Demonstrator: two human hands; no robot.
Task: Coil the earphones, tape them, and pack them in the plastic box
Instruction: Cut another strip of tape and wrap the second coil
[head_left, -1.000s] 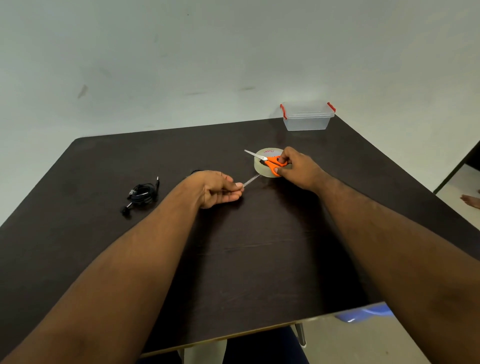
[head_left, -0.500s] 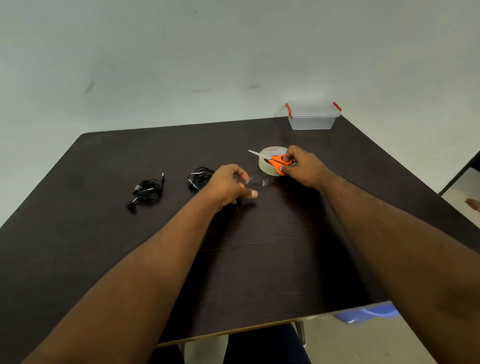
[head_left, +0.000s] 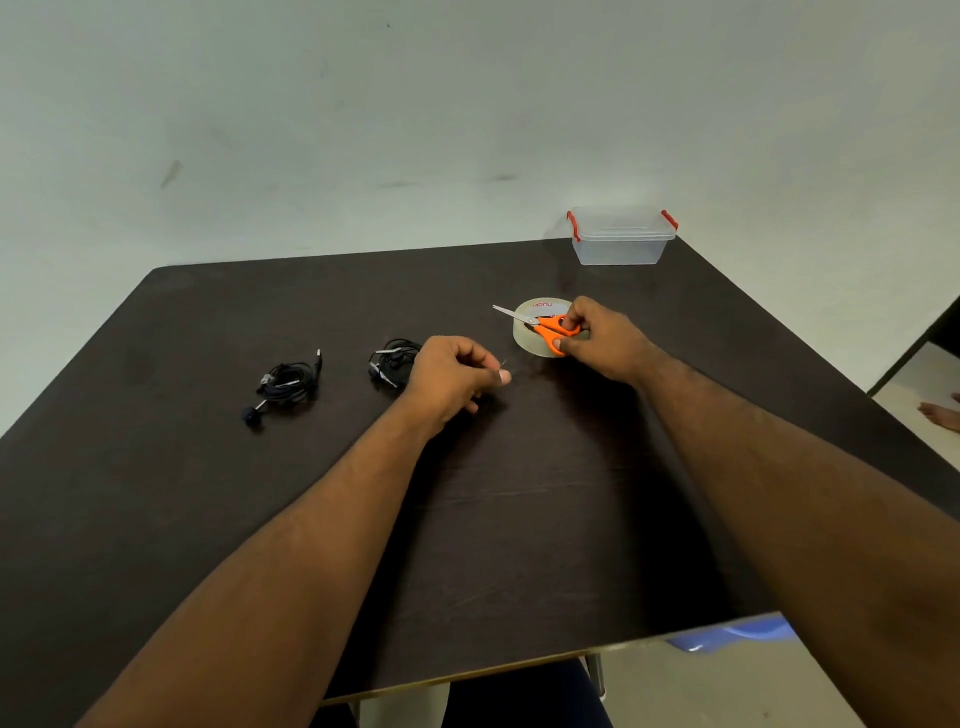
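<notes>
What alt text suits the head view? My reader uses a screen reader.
Right hand holds orange scissors over a tape roll; left hand is pinched shut. Two coiled earphones and plastic box sit on the table.

Dark wood-grain table (head_left: 519, 545), matt with a faint sheen, pale along its near edge. At its far right corner, clear frosted plastic box (head_left: 618, 244) with glossy red clips. Nearer the middle, translucent glossy tape roll (head_left: 530, 340); over it, scissors (head_left: 540, 325) with bright steel blades and smooth orange plastic handles. Left of the roll, black earphones (head_left: 392, 361), probably rubbery cable, with small metallic glints.
</notes>
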